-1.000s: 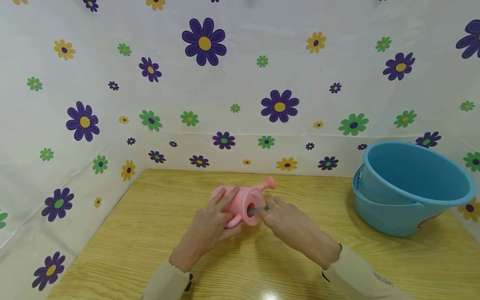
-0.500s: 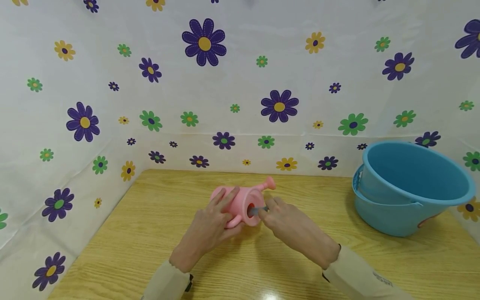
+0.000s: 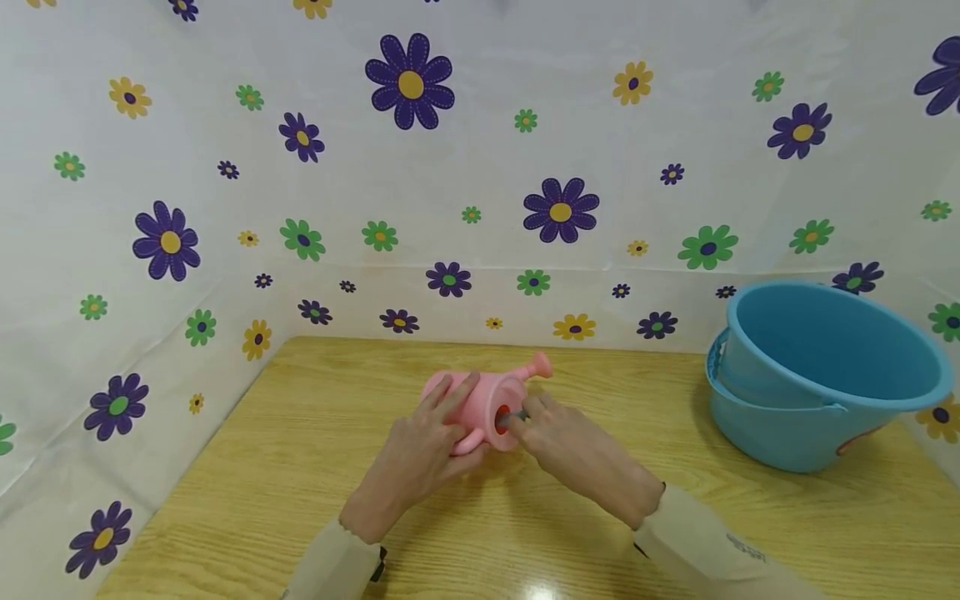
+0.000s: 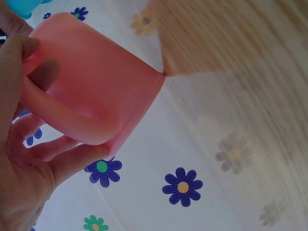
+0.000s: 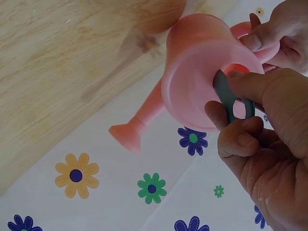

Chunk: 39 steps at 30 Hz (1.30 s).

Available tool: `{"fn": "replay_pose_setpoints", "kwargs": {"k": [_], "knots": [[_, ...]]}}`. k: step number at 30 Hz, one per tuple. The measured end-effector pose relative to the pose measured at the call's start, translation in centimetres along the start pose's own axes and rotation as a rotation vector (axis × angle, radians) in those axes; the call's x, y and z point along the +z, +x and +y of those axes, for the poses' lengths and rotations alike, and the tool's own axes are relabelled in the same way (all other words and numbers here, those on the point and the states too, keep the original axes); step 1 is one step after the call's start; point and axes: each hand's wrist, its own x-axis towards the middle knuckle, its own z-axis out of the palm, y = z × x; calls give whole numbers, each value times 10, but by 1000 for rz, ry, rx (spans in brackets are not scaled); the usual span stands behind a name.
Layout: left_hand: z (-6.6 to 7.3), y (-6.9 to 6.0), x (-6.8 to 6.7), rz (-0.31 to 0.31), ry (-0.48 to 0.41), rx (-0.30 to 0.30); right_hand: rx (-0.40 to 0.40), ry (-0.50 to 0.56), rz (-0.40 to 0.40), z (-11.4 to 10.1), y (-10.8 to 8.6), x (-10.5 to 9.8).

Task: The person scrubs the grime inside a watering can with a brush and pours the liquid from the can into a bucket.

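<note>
A pink watering can [image 3: 480, 404] lies on its side on the table, its mouth turned to the right. My left hand [image 3: 416, 450] holds it, with fingers spread over the body beside the curved handle [image 4: 72, 120]. At the mouth, my right hand [image 3: 573, 450] pinches a dark grey-green tool [image 5: 224, 94] with an oval hole in its handle; the tool's exact kind is unclear. Part of the tool points into the can, and its far end is hidden. Something red-orange [image 5: 237, 68] shows inside the can. The spout [image 3: 525, 369] points away toward the back right.
A light blue bucket [image 3: 783, 442] stands tilted-looking at the right, its handle hanging down in front. Wood-grain tabletop [image 3: 247, 500] surrounds the can. A white cloth with printed flowers [image 3: 480, 150] hangs behind and along the left side.
My right hand has shifted slightly left, closer to the can's mouth, and less of the tool shows between hand and can. The left hand and the can have stayed nearly still.
</note>
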Motion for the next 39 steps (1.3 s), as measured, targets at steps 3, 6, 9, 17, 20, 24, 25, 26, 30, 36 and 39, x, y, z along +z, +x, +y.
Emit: {"fn": "replay_pose_setpoints", "kwargs": {"k": [3,6,9,17,20,24,25,26,30,36,39], "knots": [[0,1,0,-7,7,-1,10,8,-10,-2,2,1],[-1,1,0,-10,7,-5,12,9,-4,-3,2,2],[-1,1,-1,-10,14,-7,10,-8,6,-5,3,2],[0,1,-1,0,27,-6,18,-43,-23,-6,-1,-3],[0,1,-1,2,18,-12,25,-36,-28,-6,-2,-7],[0,1,-1,0,17,-8,37,-24,-10,-6,-5,-12],[0,1,-1,1,17,-8,37,-26,-5,-6,-6,-13],[1,1,-2,0,19,-8,40,-29,-3,-6,-6,-14],[1,1,-1,-3,17,-17,40,-64,-13,-7,-8,-20],[0,1,0,6,19,-13,45,-118,-12,-8,-11,-27],[0,1,0,9,21,-9,49,-135,-3,-8,-11,-28]]}}
